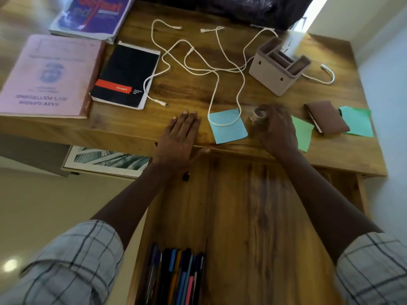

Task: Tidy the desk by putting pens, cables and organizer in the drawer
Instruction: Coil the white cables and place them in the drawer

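The wooden drawer [253, 216] stands pulled out below the desk edge, with several pens [176, 276] lying in its near left corner. White cables [198, 62] sprawl tangled across the desk's middle. A beige organizer [271, 73] with empty compartments stands at the back right. My left hand [179, 139] rests flat on the desk's front edge, fingers apart, holding nothing. My right hand [276, 126] is blurred and curled around a small clear roll, likely tape [257, 115], on the desk beside a blue sticky note [228, 126].
A black notepad [127, 75], a pink booklet [48, 75] and a purple book [92, 16] lie at the left. A brown wallet [326, 117] and green notes [357, 122] sit at the right. A lower shelf [105, 161] holds a picture.
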